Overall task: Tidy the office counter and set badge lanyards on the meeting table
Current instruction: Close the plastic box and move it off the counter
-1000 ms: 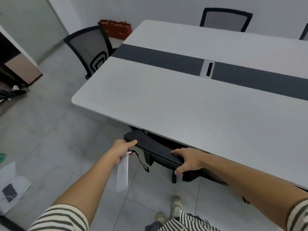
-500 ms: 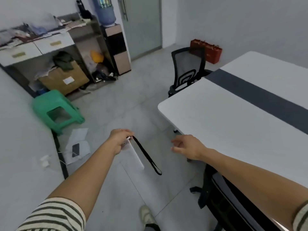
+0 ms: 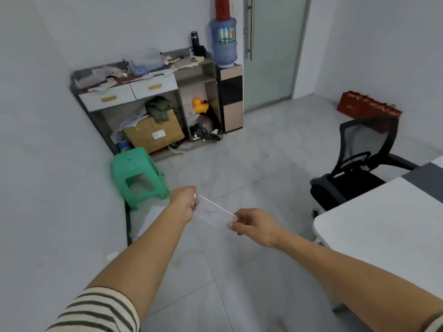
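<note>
A clear plastic badge holder (image 3: 212,213) is held flat in mid-air over the floor. My left hand (image 3: 183,202) grips its left end and my right hand (image 3: 254,225) pinches its right end. The black lanyard strap is hidden. The cluttered office counter (image 3: 134,79) stands against the far wall, covered with papers and bags. A corner of the white meeting table (image 3: 383,224) shows at the right edge.
A green plastic stool (image 3: 137,174) stands by the left wall, with papers on the floor beside it. A black mesh chair (image 3: 359,164) sits at the table's end. A water dispenser (image 3: 226,75), a glass door and a red bag (image 3: 369,109) are further back.
My view has swung left from the table toward the counter. My right hand let go of the chair and now takes the badge holder's free end. The dangling strap is out of sight.
</note>
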Available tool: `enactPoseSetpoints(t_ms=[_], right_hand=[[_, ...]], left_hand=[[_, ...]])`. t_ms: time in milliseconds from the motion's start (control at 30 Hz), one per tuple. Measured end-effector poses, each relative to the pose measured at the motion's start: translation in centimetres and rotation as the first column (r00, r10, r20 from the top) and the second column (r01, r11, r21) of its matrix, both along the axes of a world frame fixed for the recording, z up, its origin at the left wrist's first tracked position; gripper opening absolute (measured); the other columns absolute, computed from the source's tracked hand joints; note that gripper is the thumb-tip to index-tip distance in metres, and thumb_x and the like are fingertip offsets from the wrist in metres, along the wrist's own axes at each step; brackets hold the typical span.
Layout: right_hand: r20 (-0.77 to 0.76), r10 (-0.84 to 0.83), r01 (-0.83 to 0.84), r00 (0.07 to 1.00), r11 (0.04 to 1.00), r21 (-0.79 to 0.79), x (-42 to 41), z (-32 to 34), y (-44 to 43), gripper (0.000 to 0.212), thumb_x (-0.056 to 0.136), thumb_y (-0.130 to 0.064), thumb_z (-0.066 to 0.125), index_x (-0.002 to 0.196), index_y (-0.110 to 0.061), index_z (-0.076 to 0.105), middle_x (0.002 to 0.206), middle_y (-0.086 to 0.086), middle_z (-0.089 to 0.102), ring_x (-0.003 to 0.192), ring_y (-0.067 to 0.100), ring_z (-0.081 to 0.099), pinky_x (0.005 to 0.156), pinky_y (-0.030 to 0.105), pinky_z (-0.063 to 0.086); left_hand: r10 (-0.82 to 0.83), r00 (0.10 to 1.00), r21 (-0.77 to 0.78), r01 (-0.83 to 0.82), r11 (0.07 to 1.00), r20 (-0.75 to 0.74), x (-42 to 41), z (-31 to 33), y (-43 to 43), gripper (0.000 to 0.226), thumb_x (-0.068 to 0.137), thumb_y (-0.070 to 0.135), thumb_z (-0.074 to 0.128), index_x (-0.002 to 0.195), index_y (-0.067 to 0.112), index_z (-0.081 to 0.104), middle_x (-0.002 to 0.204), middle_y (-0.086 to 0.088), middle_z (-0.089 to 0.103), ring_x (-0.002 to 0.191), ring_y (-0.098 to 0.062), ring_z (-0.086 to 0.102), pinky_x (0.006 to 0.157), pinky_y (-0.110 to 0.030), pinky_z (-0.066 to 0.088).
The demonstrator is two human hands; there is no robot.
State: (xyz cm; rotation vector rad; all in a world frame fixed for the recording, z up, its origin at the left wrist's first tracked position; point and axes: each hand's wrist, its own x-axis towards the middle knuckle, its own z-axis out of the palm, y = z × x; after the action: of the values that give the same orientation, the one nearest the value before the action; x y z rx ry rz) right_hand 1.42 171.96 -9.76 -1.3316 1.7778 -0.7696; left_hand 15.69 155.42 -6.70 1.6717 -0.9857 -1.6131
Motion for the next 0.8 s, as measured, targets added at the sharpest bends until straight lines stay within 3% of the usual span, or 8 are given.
enactPoseSetpoints(t_ms=[67,167,300,500,600,700,800], right_hand=[[-0.034,0.018,-0.019,0.999,1.0,-0.023,-0.8,-0.2,-2.5,0.025,0.092,-0.039,0.063,0.086,-0.015,0.07,0.078,0.001,0.073,0.063,0.003,0.062,0.058,0.019,0.044],[-0.018,0.034,-0.034,0.999,0.999,0.016,-3.5,-1.6,-9.3,0.021,0.092,-0.028,0.062,0.082,-0.011,0.07,0.076,0.001,0.073,0.066,0.005,0.064,0.058,0.018,0.043],[0.073,-0.011,0.009,0.997,1.0,0.021,-8.1,-2.6,-18.5,0.026,0.084,-0.023,0.062,0.079,0.002,0.068,0.072,0.008,0.071,0.061,0.006,0.06,0.06,0.028,0.043],[0.206,-0.106,0.103,0.973,0.994,0.025,-14.7,-0.2,-34.4,0.017,0.087,-0.01,0.06,0.08,0.003,0.068,0.071,0.004,0.07,0.067,0.012,0.069,0.06,0.026,0.051],[0.261,-0.14,0.139,0.955,0.99,0.023,-16.3,1.0,-40.7,0.012,0.087,-0.001,0.058,0.075,0.0,0.062,0.067,0.008,0.065,0.061,0.016,0.067,0.057,0.029,0.05],[0.278,-0.142,0.146,0.95,0.989,0.009,-17.4,1.8,-47.3,0.012,0.088,0.001,0.056,0.077,-0.004,0.058,0.067,0.007,0.065,0.06,0.02,0.068,0.054,0.028,0.047],[0.258,-0.159,0.167,0.953,0.986,-0.008,-18.3,2.2,-54.4,0.015,0.092,-0.003,0.053,0.079,-0.01,0.058,0.07,0.006,0.065,0.057,0.02,0.066,0.049,0.025,0.046]], left_hand=[[-0.009,0.998,0.049,0.011,0.999,-0.055,-0.5,-0.3,-1.9,0.026,0.086,-0.001,0.055,0.064,0.008,0.049,0.056,-0.008,0.047,0.049,-0.02,0.043,0.051,-0.026,0.041],[0.001,0.986,0.119,0.019,0.993,-0.169,-1.7,-0.8,-8.3,0.025,0.09,0.004,0.05,0.066,0.009,0.049,0.049,-0.004,0.051,0.038,-0.015,0.049,0.041,-0.018,0.042],[0.056,0.966,0.153,-0.017,0.988,-0.251,-3.0,-0.5,-16.5,0.021,0.091,0.009,0.047,0.07,0.011,0.047,0.072,-0.004,0.053,0.064,-0.015,0.056,0.059,-0.028,0.04],[0.126,0.976,0.034,-0.122,0.992,-0.179,-5.2,1.4,-31.0,0.017,0.092,0.009,0.054,0.075,0.011,0.05,0.064,-0.002,0.049,0.061,-0.013,0.057,0.059,-0.028,0.043],[0.116,0.993,-0.072,-0.118,0.99,-0.034,-5.3,1.6,-36.0,0.008,0.09,0.007,0.059,0.082,0.008,0.06,0.064,-0.004,0.056,0.059,-0.014,0.057,0.058,-0.027,0.046],[0.006,0.969,-0.257,0.059,0.965,0.245,-4.9,1.2,-41.3,0.013,0.09,0.004,0.059,0.082,0.01,0.068,0.072,-0.007,0.063,0.066,-0.018,0.058,0.064,-0.029,0.049],[-0.162,0.789,-0.333,0.423,0.843,0.592,-4.5,0.6,-47.2,0.018,0.088,0.011,0.063,0.072,0.012,0.069,0.073,-0.008,0.065,0.066,-0.018,0.057,0.067,-0.033,0.049]])
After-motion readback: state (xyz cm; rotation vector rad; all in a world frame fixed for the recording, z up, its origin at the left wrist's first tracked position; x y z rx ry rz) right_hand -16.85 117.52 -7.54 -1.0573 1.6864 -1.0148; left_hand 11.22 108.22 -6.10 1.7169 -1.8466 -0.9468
